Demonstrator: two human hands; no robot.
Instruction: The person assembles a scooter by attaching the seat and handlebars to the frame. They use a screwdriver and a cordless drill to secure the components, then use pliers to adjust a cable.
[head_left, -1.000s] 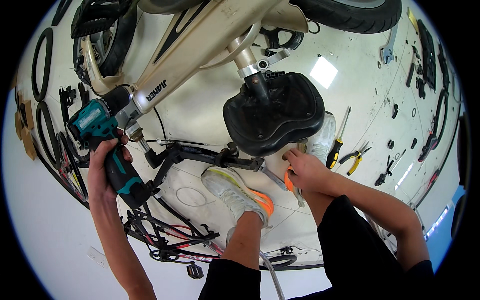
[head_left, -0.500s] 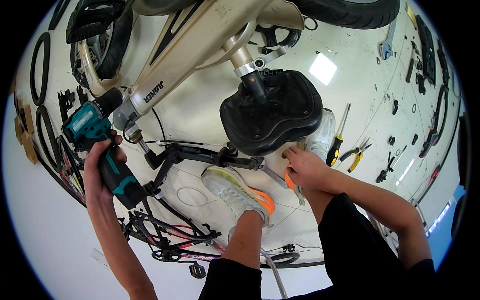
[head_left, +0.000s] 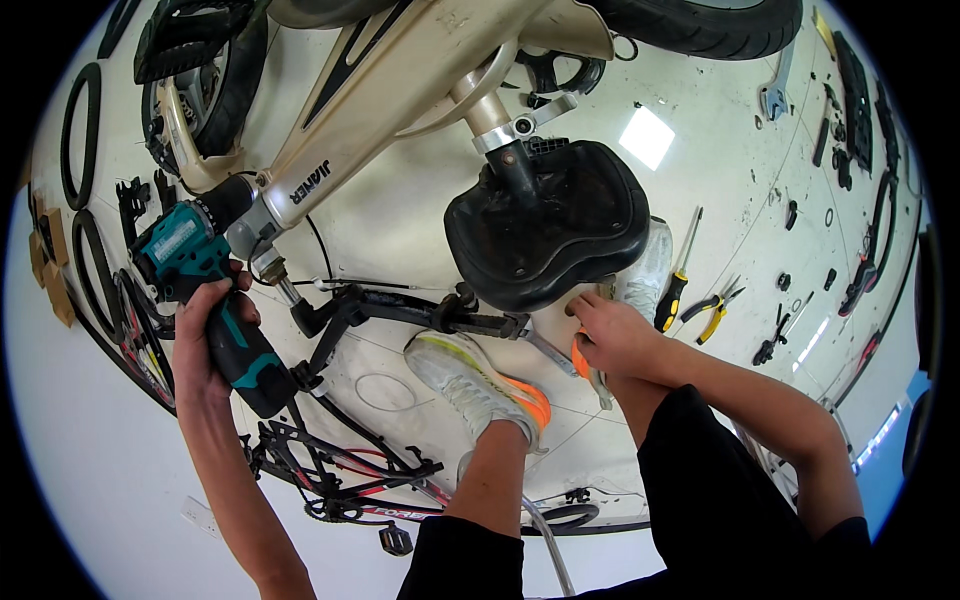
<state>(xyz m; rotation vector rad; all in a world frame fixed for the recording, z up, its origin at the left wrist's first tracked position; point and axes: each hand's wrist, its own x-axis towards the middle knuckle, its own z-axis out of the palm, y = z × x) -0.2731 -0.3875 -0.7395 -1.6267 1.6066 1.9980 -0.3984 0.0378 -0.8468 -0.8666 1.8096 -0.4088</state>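
My left hand point(head_left: 205, 325) is wrapped round the handle of a teal and black cordless drill point(head_left: 250, 355). The drill's chuck points up and right, against the front end of a beige bicycle frame point(head_left: 345, 150) lying on its side. Near the chuck, a handlebar stem with black handlebar parts point(head_left: 400, 310) reaches across the floor. My right hand point(head_left: 615, 335) is curled beside the lower edge of the black saddle point(head_left: 545, 225), above my right shoe point(head_left: 645, 265). Its fingertips are partly hidden, and whatever they may hold is unclear.
Right of my shoe lie a yellow-black screwdriver point(head_left: 672, 300) and yellow-handled pliers point(head_left: 713, 312). A wrench point(head_left: 775, 95) and several small parts are scattered further right. Tyres point(head_left: 82, 140) lie at the left; another bicycle frame point(head_left: 350, 480) is behind my left shoe point(head_left: 475, 385).
The drill and my left hand have shifted slightly right. The beige frame and saddle also sit a little further right. My right hand has hardly moved.
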